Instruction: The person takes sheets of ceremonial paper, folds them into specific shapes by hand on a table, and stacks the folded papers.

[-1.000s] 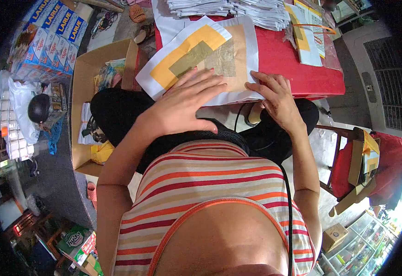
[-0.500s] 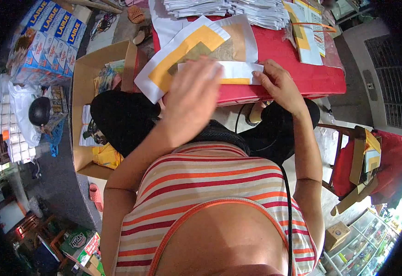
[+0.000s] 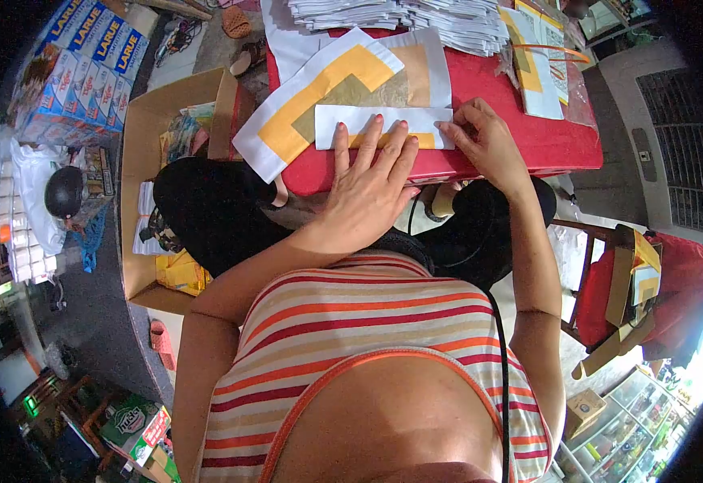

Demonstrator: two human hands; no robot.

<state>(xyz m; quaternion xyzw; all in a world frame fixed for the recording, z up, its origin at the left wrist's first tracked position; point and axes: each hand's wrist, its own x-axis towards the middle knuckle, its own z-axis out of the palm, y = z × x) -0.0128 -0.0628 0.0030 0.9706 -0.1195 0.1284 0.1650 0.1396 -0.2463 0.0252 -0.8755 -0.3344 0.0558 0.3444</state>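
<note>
Paper (image 3: 358,118) partly hidden beneath left fingers (image 3: 366,151)

- looks like matt, smooth paper in the folded sheet (image 3: 383,115)
- looks smooth, faintly glossy on the red tabletop (image 3: 552,141)
- looks like dull cardboard in the open box (image 3: 146,125)
- looks like matt cloth in the striped top (image 3: 351,302)

LARUE, Tiger on stacked cartons (image 3: 94,76)

Red desk (image 3: 556,146), with piles of folded white papers (image 3: 412,22) at the far side, white and yellow sheets (image 3: 319,95) near the front, one folded sheet (image 3: 416,117) partly over them, and striped papers (image 3: 538,76) at right.
</note>
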